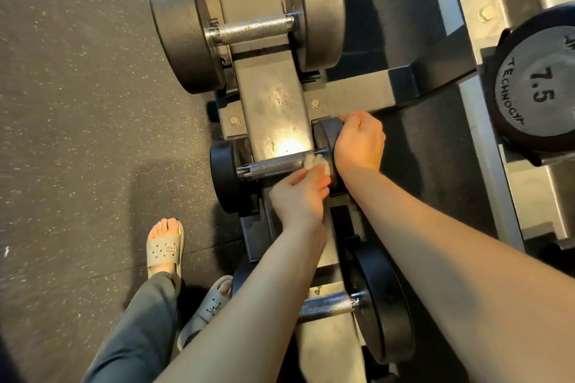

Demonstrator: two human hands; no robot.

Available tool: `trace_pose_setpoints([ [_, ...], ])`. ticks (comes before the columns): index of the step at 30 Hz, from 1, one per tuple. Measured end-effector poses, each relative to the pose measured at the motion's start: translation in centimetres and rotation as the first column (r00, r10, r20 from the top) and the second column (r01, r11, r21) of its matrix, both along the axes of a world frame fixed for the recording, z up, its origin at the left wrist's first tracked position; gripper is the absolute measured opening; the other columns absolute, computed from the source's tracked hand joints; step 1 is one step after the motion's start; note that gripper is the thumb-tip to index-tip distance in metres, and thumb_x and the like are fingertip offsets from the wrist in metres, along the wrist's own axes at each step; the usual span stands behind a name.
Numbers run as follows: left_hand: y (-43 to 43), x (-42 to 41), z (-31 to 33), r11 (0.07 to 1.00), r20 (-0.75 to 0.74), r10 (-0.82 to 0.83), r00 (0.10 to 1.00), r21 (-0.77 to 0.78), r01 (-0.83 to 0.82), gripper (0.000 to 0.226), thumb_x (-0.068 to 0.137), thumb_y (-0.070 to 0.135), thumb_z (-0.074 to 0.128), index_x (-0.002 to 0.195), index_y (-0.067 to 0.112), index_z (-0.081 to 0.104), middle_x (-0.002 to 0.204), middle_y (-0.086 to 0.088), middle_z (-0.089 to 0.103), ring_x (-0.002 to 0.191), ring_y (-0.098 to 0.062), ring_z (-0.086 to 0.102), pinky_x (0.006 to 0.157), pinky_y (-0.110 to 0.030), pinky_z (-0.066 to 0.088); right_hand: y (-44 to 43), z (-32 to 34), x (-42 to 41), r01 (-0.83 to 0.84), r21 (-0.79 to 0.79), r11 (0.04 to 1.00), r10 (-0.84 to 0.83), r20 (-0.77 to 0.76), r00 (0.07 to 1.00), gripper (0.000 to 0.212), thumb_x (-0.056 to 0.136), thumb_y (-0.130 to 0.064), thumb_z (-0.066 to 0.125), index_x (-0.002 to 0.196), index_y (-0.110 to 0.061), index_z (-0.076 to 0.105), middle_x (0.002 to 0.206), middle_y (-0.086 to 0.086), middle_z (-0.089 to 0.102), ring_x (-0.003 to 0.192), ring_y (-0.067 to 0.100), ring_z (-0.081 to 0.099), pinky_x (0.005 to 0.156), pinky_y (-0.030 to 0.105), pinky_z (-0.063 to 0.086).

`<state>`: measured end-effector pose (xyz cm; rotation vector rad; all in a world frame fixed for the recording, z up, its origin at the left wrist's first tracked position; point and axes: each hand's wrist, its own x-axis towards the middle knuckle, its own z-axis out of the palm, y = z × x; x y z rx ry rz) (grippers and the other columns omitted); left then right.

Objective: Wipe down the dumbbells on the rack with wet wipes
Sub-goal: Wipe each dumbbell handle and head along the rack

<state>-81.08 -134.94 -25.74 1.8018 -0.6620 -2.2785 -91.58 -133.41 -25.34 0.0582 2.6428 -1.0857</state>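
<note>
**Wet wipe on the dumbbell handle**

Our left hand [298, 196] pinches a crumpled wet wipe [315, 162] against the handle of the small dumbbell [270, 166], at its right end. Our right hand [359, 141] curls round that dumbbell's right head. It lies across the rack [273, 96], beside a larger dumbbell [249, 28].

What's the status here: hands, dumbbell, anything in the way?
Left hand pinches wet wipe on middle dumbbell, at the handle's right end. Right hand grips its right head. Nothing blocking on the rack.
</note>
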Motion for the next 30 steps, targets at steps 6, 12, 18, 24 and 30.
trace_pose_setpoints([
  [6,-4.0,-0.5,-1.8,-0.124,0.595,-0.425,0.683,-0.785,0.607,0.015,0.093,0.017,0.068,0.107,0.017,0.073,0.097,-0.004,0.066,0.095,-0.024,0.060,0.078,-0.038,0.049,0.0,0.2,0.0,-0.001,0.016,1.000,0.001,0.007,1.000,0.029,0.105,-0.019,0.039,0.090,-0.016,0.064,0.085,0.006,0.065,0.074,0.009,0.059,0.066,0.024,0.047],
  [12,-9.6,-6.3,-1.7,0.064,0.444,-0.874,0.198,-0.299,0.952,0.012,0.098,0.013,0.055,0.093,0.009,0.065,0.087,-0.007,0.062,0.076,-0.019,0.058,0.064,-0.028,0.044,0.0,0.3,0.2,-0.014,0.018,1.000,0.014,-0.023,1.000,0.031,0.104,-0.019,0.041,0.091,-0.008,0.067,0.082,0.009,0.065,0.070,0.010,0.057,0.067,0.030,0.049],
  [18,-10.1,-6.0,-2.6,0.112,0.409,-0.871,0.271,-0.372,0.921,0.005,0.090,0.014,0.067,0.087,0.018,0.066,0.086,-0.003,0.063,0.082,-0.021,0.059,0.067,-0.029,0.045,-0.1,0.4,0.2,-0.017,0.026,0.999,0.018,-0.008,1.000,0.033,0.103,-0.019,0.040,0.085,-0.007,0.065,0.077,0.009,0.062,0.072,0.018,0.060,0.069,0.038,0.050],
  [24,-7.0,-0.7,-2.6,-0.109,0.505,-0.720,0.477,-0.760,0.641,0.032,0.100,0.028,0.051,0.076,0.013,0.067,0.074,-0.003,0.067,0.072,-0.024,0.060,0.063,-0.039,0.048,-0.1,0.3,0.5,0.002,0.035,0.999,-0.001,-0.019,1.000,0.035,0.103,-0.017,0.039,0.083,-0.006,0.066,0.076,0.009,0.062,0.075,0.021,0.062,0.072,0.041,0.054],
  [30,-9.6,-5.8,-1.9,0.139,0.160,-0.974,0.163,-0.154,0.978,0.035,0.108,0.025,0.040,0.089,0.003,0.058,0.077,-0.010,0.064,0.060,-0.020,0.063,0.052,-0.024,0.051,0.0,0.3,0.3,-0.012,0.037,0.999,0.012,0.002,1.000,0.035,0.104,-0.017,0.039,0.077,-0.011,0.060,0.071,0.005,0.057,0.069,0.015,0.057,0.069,0.040,0.052],
])
